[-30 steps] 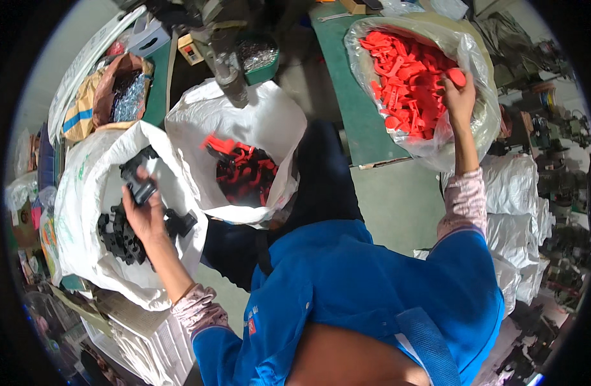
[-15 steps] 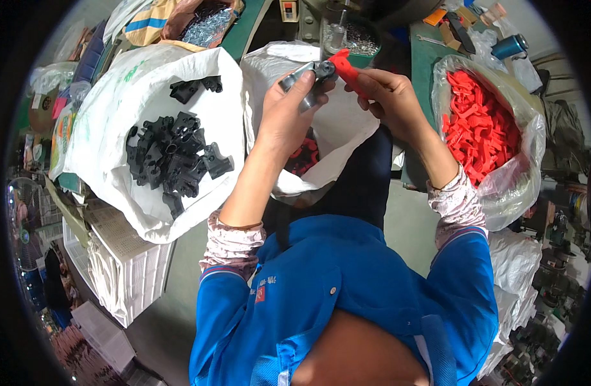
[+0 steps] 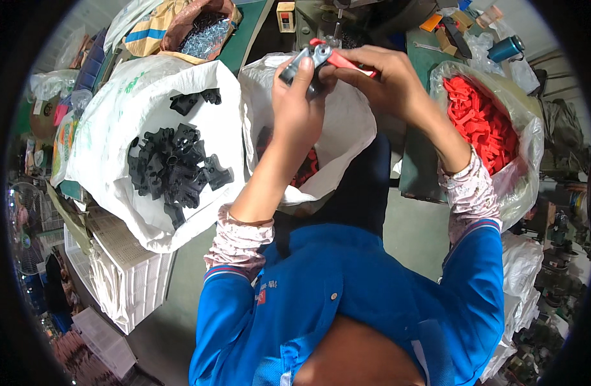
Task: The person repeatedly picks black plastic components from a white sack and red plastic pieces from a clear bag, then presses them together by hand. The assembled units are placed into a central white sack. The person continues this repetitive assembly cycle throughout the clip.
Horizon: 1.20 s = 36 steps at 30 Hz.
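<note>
Above the middle bag (image 3: pixel 347 122), both hands meet in front of the person's chest. The left hand (image 3: pixel 299 96) is closed around a dark grey part (image 3: pixel 302 61), with the thumb and fingers wrapped on its sides. The right hand (image 3: pixel 389 80) is closed on a red part (image 3: pixel 344 61), pinched between thumb and fingers. The red part lies almost level, its long axis pointing left toward the grey part, and its tip touches or enters the grey part; I cannot tell which. So the red part comes from the right side and the grey part waits on the left, both held well above the bag. To the left, a white bag holds black parts (image 3: pixel 176 170). To the right, a clear bag holds red parts (image 3: pixel 485 122), nearer to the right hand. A green desk (image 3: pixel 424 154) lies behind.
</note>
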Each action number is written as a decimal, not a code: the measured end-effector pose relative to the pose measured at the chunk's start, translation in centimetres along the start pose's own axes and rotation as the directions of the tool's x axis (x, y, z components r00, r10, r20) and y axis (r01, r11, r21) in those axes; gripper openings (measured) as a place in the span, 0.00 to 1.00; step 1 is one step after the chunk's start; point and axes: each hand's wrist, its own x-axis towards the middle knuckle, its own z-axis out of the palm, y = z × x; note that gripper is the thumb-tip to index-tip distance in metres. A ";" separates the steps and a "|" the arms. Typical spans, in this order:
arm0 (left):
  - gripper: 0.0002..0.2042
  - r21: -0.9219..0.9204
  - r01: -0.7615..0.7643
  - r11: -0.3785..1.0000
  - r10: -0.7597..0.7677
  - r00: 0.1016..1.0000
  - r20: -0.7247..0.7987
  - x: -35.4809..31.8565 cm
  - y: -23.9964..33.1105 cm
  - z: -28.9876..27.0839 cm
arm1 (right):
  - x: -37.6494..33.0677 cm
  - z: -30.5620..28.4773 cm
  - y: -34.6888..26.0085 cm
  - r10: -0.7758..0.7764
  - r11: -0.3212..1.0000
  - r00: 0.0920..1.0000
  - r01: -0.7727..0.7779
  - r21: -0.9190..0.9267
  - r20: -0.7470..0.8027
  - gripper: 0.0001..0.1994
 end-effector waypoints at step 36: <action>0.27 0.931 -0.032 -0.364 -0.238 0.969 -0.060 12.7 10.1 -33.3 | -25.0 -20.3 8.5 0.690 -0.039 0.438 -0.773 -0.633 -0.576 0.18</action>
